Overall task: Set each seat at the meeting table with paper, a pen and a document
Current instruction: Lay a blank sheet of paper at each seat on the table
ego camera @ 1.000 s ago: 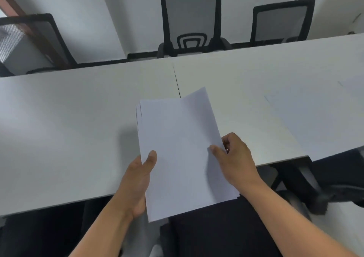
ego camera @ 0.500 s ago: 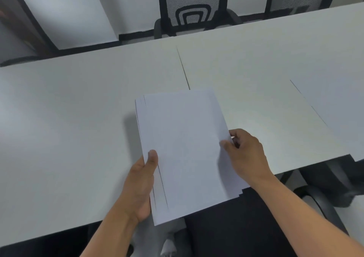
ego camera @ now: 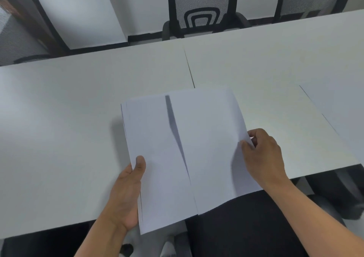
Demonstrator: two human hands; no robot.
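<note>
Paper stack [ego camera: 157, 158] held over the table's [ego camera: 59, 128] near edge: left hand [ego camera: 126, 193] grips its left side, right hand [ego camera: 264, 154] pinches 1 sheet [ego camera: 216, 148] drawn rightward.

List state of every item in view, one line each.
paper stack: held above the table's near edge, sheets fanned.
top sheet: pulled right off the stack, partly separated.
left hand: grips the stack's left edge, thumb on top.
right hand: pinches the top sheet's right edge.
sheet on table: lying flat at the right.
table: two white tops butted together.
chairs: pushed in on the far side.
</note>
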